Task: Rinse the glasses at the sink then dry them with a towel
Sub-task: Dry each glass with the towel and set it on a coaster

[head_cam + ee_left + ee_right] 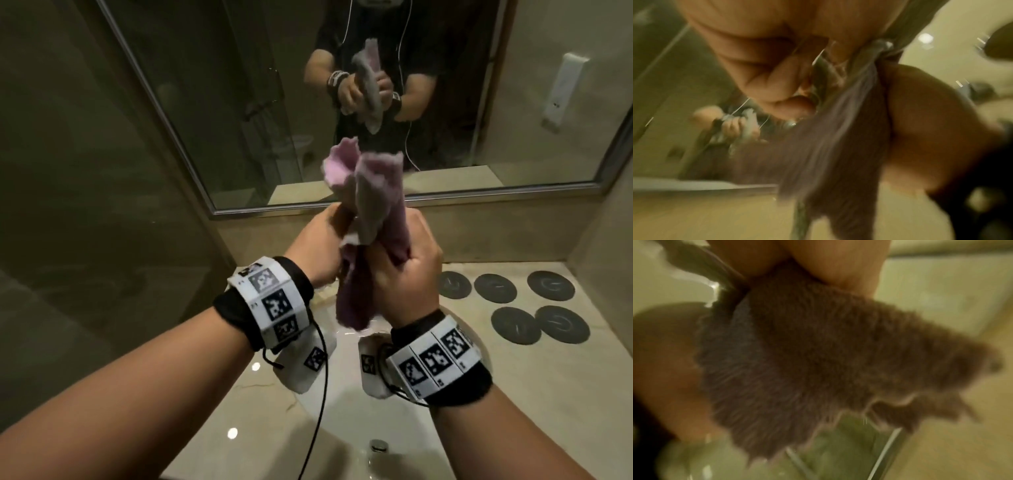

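Note:
A pink towel [370,192] stands bunched upright between both hands above the sink [342,411]. My left hand [322,250] curls round its left side. In the left wrist view the thin clear rim of a glass [819,65] shows between those fingers [777,81] and the towel [828,154]. The head view hides the glass behind cloth and hands. My right hand [404,270] is fisted round the towel's middle, touching the left hand. The right wrist view is blurred: towel [818,353], left hand [663,369], and a clear glassy shape [849,447] below.
Several dark round coasters [495,287] lie on the marble counter [513,377] to the right. The drain [378,445] sits low in the basin. A mirror [239,102] fills the wall ahead and reflects the hands and towel.

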A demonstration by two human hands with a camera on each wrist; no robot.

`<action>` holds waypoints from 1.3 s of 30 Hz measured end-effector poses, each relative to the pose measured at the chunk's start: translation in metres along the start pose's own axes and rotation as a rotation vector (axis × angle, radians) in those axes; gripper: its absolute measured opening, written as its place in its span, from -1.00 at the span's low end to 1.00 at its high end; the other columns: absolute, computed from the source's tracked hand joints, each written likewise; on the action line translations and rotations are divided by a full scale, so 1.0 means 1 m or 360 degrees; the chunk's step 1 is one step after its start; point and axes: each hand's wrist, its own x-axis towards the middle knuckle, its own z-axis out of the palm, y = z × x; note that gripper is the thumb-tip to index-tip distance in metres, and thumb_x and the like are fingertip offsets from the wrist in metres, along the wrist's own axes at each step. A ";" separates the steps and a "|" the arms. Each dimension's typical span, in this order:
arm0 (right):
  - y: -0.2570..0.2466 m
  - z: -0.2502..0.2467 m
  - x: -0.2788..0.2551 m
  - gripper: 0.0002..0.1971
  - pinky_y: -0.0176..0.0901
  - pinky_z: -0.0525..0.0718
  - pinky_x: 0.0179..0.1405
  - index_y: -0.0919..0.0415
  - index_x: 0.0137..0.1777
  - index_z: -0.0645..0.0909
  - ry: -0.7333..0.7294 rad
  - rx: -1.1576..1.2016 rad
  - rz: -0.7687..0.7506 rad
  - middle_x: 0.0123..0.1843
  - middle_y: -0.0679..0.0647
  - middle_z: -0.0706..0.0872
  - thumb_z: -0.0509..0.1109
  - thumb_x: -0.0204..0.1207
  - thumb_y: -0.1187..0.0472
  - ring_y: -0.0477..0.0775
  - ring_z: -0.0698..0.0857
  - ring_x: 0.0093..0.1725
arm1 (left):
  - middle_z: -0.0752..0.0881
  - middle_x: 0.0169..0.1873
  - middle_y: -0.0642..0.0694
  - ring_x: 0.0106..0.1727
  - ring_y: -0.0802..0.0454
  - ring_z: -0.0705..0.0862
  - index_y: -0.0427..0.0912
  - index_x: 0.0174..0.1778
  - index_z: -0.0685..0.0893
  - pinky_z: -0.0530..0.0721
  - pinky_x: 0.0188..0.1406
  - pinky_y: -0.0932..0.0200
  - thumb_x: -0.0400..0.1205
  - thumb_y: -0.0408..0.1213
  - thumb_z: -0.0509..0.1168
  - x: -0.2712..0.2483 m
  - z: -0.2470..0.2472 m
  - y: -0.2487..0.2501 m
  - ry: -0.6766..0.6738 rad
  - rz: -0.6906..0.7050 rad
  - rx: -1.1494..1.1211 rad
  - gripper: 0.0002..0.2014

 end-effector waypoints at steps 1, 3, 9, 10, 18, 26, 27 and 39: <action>0.000 0.002 0.003 -0.88 0.07 0.68 -0.15 0.05 -0.12 0.64 0.0092 0.0263 0.0212 -0.14 0.16 0.70 0.36 0.36 0.10 0.16 0.68 -0.15 | 0.73 -0.04 -0.30 -0.08 -0.18 0.70 -0.33 0.14 0.62 0.62 -0.04 -0.02 0.70 -0.27 0.20 -0.007 0.000 0.001 0.0014 0.0140 0.0087 -0.78; -0.002 0.007 0.008 -0.80 0.08 0.67 -0.13 0.15 -0.08 0.70 0.0134 0.1031 0.0824 -0.15 0.21 0.73 0.38 0.35 0.10 0.18 0.69 -0.15 | 0.70 0.11 -0.24 0.07 -0.20 0.68 -0.24 0.29 0.58 0.61 0.03 -0.03 0.61 -0.03 0.11 -0.016 0.002 0.002 0.0171 0.0378 0.0324 -0.54; 0.022 0.015 -0.019 -0.58 0.24 0.66 0.18 0.36 0.03 0.68 -0.0037 0.1489 0.1646 0.01 0.36 0.77 0.18 0.61 -0.01 0.33 0.76 0.04 | 0.62 -0.01 -0.07 -0.02 -0.12 0.63 -0.01 0.21 0.50 0.54 -0.07 0.03 0.58 0.25 -0.05 -0.021 0.018 -0.028 0.0221 0.0294 0.0418 -0.49; 0.030 0.017 -0.026 -0.59 0.32 0.65 0.22 0.44 0.10 0.63 -0.0011 0.1286 0.1567 0.09 0.41 0.74 0.23 0.57 0.05 0.40 0.73 0.11 | 0.64 -0.07 -0.08 0.01 -0.16 0.63 -0.02 0.12 0.50 0.52 -0.03 0.02 0.63 0.22 -0.03 -0.022 0.022 -0.035 0.0187 0.0114 0.0234 -0.57; 0.043 -0.009 -0.060 -0.72 -0.13 0.66 0.11 0.00 0.03 0.60 -0.0406 -0.0185 0.0243 -0.01 0.03 0.76 0.33 0.29 0.08 0.03 0.73 0.04 | 0.73 -0.13 -0.07 -0.06 -0.11 0.69 -0.04 -0.10 0.69 0.64 0.15 -0.05 0.62 0.21 0.12 -0.046 0.064 -0.067 0.0371 -0.0728 -0.1024 -0.59; 0.038 -0.007 -0.041 -0.68 0.17 0.67 0.03 0.46 -0.04 0.64 -0.0361 0.0444 0.1301 -0.06 0.31 0.77 0.26 0.57 0.14 0.25 0.75 -0.06 | 0.68 -0.06 0.04 -0.06 0.09 0.63 0.05 0.16 0.55 0.58 -0.01 0.10 0.57 0.24 0.07 -0.059 0.065 -0.059 0.0608 -0.0146 -0.0469 -0.57; 0.038 -0.009 -0.042 -0.72 0.04 0.69 -0.01 0.45 -0.09 0.63 -0.0433 0.0257 0.1067 -0.12 0.23 0.78 0.26 0.55 0.17 0.16 0.76 -0.10 | 0.67 -0.14 0.04 -0.10 0.05 0.63 0.01 0.12 0.56 0.57 -0.05 0.07 0.61 0.21 0.07 -0.058 0.064 -0.059 0.0595 -0.0221 -0.0592 -0.60; 0.021 -0.011 -0.028 -0.54 0.06 0.74 0.02 0.32 0.31 0.54 -0.0966 0.0596 0.1343 0.12 0.31 0.75 0.47 0.40 0.27 0.21 0.73 0.03 | 0.71 0.03 0.04 0.02 0.14 0.69 0.13 0.16 0.54 0.65 0.04 -0.01 0.60 0.18 0.08 -0.063 0.053 -0.080 0.0526 0.0143 -0.0629 -0.67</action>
